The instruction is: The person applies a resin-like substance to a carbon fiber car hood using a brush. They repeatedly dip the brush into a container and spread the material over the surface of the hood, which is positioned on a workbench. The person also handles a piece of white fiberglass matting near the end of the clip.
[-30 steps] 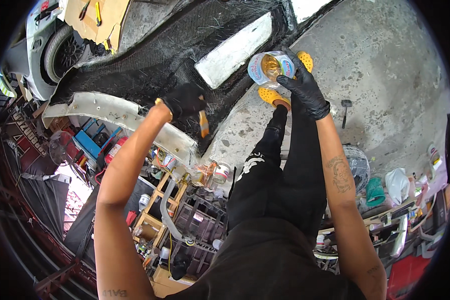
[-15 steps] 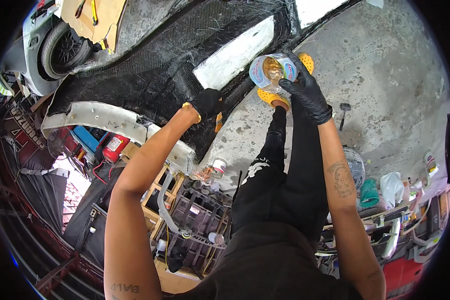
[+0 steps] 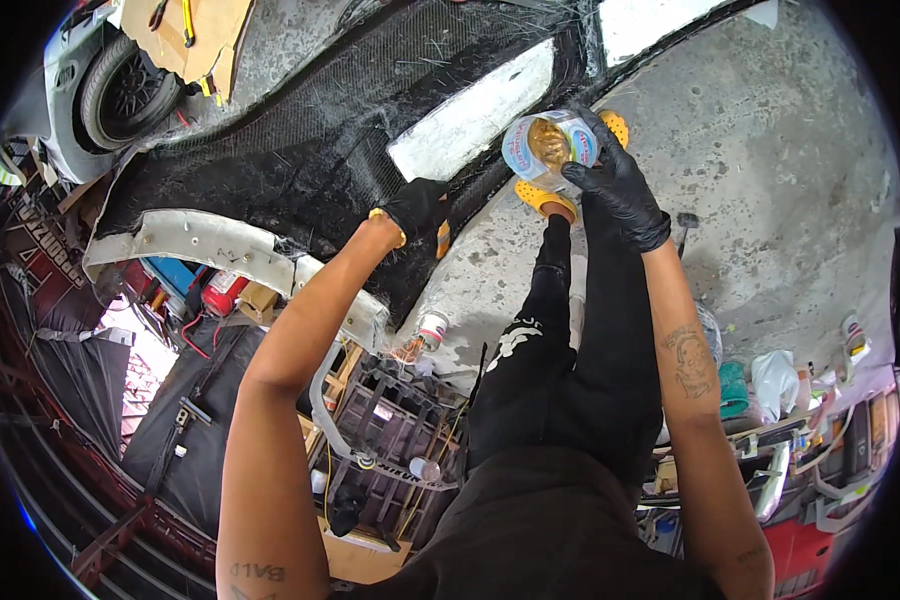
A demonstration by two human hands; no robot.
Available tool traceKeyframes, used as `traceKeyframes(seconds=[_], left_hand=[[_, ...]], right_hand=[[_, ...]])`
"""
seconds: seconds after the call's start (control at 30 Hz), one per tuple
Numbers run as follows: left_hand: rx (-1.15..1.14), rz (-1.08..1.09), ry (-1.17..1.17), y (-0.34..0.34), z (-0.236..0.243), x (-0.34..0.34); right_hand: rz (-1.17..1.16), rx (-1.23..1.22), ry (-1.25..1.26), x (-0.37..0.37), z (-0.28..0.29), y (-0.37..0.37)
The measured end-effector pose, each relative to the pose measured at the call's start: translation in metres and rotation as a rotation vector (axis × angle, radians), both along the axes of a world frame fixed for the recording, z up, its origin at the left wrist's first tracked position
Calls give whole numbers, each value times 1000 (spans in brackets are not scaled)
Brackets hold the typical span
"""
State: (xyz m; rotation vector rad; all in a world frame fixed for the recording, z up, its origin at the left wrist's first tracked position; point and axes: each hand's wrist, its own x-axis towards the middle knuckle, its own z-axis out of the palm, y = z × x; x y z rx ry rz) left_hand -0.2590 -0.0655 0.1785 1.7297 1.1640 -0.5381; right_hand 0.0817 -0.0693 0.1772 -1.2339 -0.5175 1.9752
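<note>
My left hand, in a black glove, is closed over the black carbon-fibre panel. From its grip sticks a short orange-brown piece like a tool's wooden handle; its other end is hidden. My right hand, also black-gloved, holds a clear plastic tub by its right side, thumb over the rim. Golden-brown liquid lies inside the tub. Loose pale fibre strands are scattered on the panel, and a white rectangular section lies beyond my left hand.
Grey concrete floor spreads to the right, with a dark-headed tool on it. A white can stands near the panel's near edge. A car wheel and cardboard with tools are at far left. Yellow clogs are on my feet.
Both hands keep their grips and nearly the same places. The tub has shifted very slightly right, and the whole view has moved a little.
</note>
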Motion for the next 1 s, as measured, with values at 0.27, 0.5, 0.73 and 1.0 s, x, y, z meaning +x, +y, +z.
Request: traceKeyframes(seconds=[0.27,0.5,0.73,1.0], left_hand=[[172,53,206,0,47,-1],[196,132,374,1,98,-9],[121,32,-105,23,97,27],[-143,-185,-80,11,47,11]], right_hand=[[-6,50,19,6,6,9],[-40,88,35,6,13,8],[-16,110,21,19,22,8],[-30,138,-90,28,39,-12]])
